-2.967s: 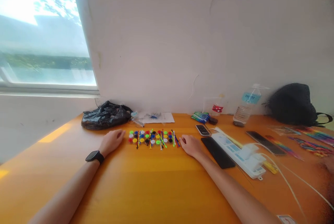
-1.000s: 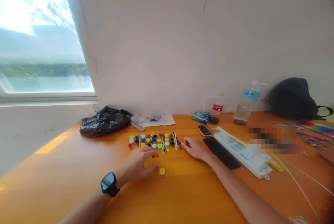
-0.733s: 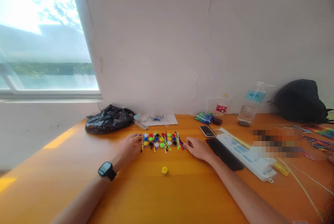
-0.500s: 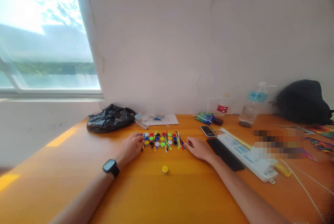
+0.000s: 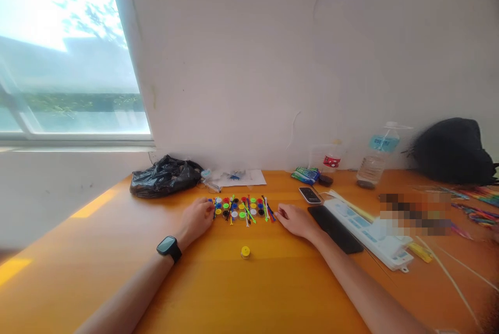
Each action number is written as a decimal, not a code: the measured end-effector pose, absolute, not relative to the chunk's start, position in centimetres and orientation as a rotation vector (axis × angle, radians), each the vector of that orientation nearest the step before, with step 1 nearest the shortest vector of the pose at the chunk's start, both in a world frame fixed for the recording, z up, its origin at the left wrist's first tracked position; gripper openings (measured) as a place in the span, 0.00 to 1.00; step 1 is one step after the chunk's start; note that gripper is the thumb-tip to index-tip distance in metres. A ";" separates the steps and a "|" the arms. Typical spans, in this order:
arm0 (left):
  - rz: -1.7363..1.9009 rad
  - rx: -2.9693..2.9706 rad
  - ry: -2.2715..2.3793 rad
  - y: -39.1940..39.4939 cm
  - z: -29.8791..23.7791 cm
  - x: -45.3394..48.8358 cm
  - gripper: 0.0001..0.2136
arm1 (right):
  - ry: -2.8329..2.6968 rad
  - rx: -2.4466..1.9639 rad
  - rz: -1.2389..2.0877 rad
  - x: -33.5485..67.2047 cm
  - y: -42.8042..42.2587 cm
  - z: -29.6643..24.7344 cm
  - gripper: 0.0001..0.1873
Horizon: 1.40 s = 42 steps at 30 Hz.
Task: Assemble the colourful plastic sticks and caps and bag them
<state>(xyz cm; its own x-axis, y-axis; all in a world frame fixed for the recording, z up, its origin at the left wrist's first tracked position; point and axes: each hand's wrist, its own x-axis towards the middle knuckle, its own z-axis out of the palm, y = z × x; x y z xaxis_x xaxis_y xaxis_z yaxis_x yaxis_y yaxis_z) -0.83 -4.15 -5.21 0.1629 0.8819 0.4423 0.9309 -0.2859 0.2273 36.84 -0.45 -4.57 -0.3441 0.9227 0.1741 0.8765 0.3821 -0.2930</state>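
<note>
Both apart: L hand (image 5: 198, 218) & R hand (image 5: 293, 221) flank coloured pcs (image 5: 241, 206), can't tell grip; light touch best so nothing shifts.

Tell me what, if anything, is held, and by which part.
Cannot be told: left grip and right grip are at opposite ends of the multicoloured caps and sticks, contact unclear. The yellow-capped container stands unheld.

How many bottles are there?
2: a red-labelled bottle by the blue-green packet, and a bigger blue-labelled bottle near the black bag at right. Others may be hidden.
</note>
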 end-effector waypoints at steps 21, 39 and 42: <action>-1.274 -2.459 -1.771 -5.0 -5.2 -0.4 0.09 | -2.342 -1.579 0.211 37.1 -0.4 -4.8 0.13; -1.040 -3.222 -1.266 -10.7 -3.1 5.9 0.08 | -2.333 -1.585 0.217 37.0 -0.4 -4.8 0.13; -1.046 -3.223 -1.231 -10.6 -3.2 5.9 0.08 | -2.338 -1.585 0.216 37.0 -0.5 -4.7 0.13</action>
